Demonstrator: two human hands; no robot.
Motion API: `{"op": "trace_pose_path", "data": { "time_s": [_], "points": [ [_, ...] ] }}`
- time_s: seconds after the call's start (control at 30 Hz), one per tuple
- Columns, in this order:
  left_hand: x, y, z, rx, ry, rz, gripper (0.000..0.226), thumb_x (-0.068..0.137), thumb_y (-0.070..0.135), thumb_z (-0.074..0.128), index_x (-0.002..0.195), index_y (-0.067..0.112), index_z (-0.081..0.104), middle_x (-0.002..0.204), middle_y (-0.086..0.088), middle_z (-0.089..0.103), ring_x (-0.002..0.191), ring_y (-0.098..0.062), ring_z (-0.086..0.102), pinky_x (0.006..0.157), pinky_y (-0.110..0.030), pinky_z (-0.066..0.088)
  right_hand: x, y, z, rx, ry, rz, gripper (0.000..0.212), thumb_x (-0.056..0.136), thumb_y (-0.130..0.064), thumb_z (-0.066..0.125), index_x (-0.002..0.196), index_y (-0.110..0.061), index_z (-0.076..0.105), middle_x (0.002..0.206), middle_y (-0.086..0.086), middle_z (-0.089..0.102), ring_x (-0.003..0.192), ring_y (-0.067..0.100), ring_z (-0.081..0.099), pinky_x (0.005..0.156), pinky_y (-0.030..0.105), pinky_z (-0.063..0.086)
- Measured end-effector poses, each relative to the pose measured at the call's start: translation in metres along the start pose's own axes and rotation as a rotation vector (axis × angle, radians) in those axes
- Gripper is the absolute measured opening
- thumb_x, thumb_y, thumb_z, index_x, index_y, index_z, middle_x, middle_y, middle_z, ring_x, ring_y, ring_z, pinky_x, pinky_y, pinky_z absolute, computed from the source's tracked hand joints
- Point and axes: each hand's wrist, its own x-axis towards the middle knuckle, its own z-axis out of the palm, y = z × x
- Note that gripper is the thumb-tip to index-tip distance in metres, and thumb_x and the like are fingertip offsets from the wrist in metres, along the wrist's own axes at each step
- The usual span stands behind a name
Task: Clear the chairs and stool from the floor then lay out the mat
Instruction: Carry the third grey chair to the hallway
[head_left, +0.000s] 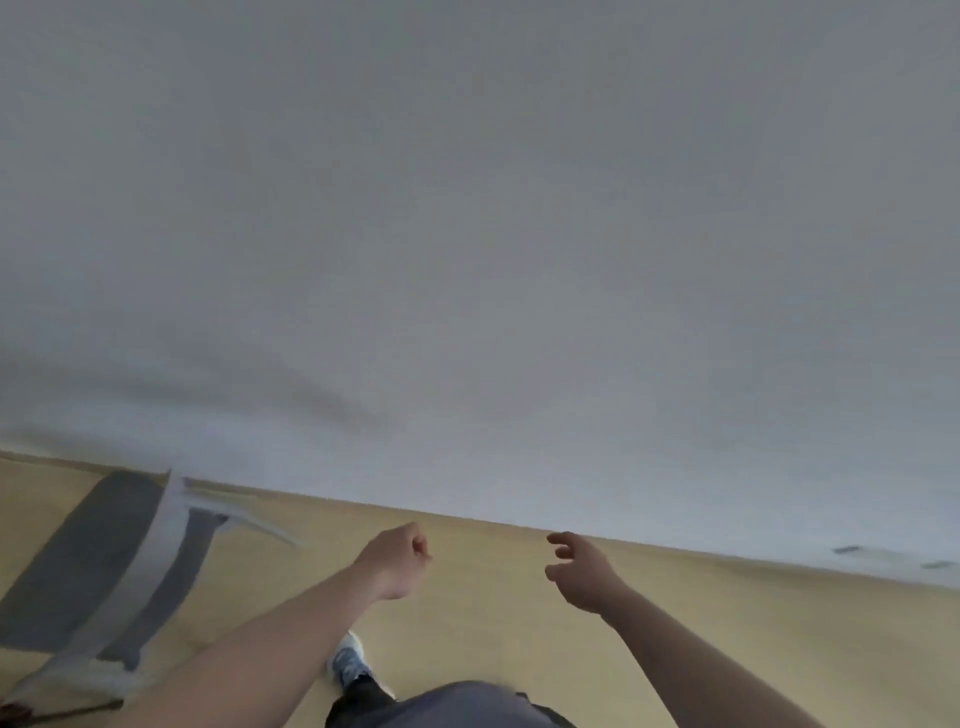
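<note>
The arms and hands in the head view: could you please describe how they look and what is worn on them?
Both arms are bare from forearm to wrist, with no sleeves in view. The left hand and right hand are bare too: no gloves, and no watch, bands or rings that can be made out. The picture is somewhat blurred, so small details may be missed.
</note>
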Motion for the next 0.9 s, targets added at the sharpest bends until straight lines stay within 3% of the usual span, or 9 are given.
{"op": "trace_pose_path", "data": {
  "time_s": [0.13,0.3,0.43,0.53,0.7,0.9],
  "points": [
    [0.004,0.11,0.039,0.083,-0.058,0.191,0.019,0.088,0.037,0.055,0.104,0.027,0.059,0.107,0.011,0.061,0.099,-0.012,0.059,0.081,-0.028,0.047,-0.022,0.072,-0.063,0.115,0.134,0.047,0.054,0.092,-0.012,0.059,0.144,-0.021,0.05,0.14,0.007,0.055,0.098,0.019,0.062,0.071,0.025,0.049],
    [0.011,0.235,0.095,0.25,-0.122,0.398,0.021,0.091,0.034,0.057,0.11,0.026,0.059,0.122,0.009,0.057,0.104,-0.013,0.057,0.086,-0.026,0.045,-0.064,0.158,-0.12,0.294,0.271,0.122,0.055,0.092,-0.019,0.06,0.145,-0.026,0.048,0.141,0.002,0.054,0.103,0.016,0.062,0.079,0.028,0.053],
    [0.019,0.318,0.136,0.396,-0.175,0.554,0.018,0.089,0.036,0.058,0.106,0.029,0.058,0.116,0.009,0.058,0.096,-0.013,0.059,0.081,-0.026,0.046,-0.094,0.216,-0.154,0.502,0.406,0.196,0.054,0.093,-0.014,0.059,0.145,-0.023,0.048,0.142,0.004,0.053,0.107,0.019,0.061,0.077,0.026,0.05],
    [0.02,0.38,0.169,0.479,-0.221,0.655,0.018,0.09,0.038,0.06,0.106,0.031,0.057,0.114,0.008,0.057,0.095,-0.012,0.059,0.08,-0.026,0.045,-0.115,0.259,-0.178,0.644,0.512,0.26,0.055,0.092,-0.013,0.061,0.144,-0.023,0.049,0.142,0.005,0.053,0.112,0.022,0.062,0.085,0.032,0.052],
    [0.019,0.48,0.236,0.576,-0.304,0.819,0.017,0.089,0.034,0.058,0.105,0.03,0.059,0.114,0.007,0.057,0.092,-0.011,0.06,0.075,-0.026,0.047,-0.144,0.319,-0.222,0.783,0.657,0.371,0.055,0.093,-0.013,0.061,0.145,-0.022,0.048,0.144,0.005,0.053,0.103,0.02,0.063,0.075,0.026,0.049],
    [0.018,0.577,0.298,0.601,-0.392,0.935,0.02,0.088,0.035,0.059,0.107,0.028,0.061,0.112,0.008,0.057,0.092,-0.01,0.061,0.077,-0.028,0.052,-0.161,0.368,-0.282,0.834,0.763,0.473,0.056,0.094,-0.02,0.061,0.147,-0.026,0.045,0.144,-0.001,0.053,0.112,0.018,0.061,0.088,0.029,0.05]
  ]
}}
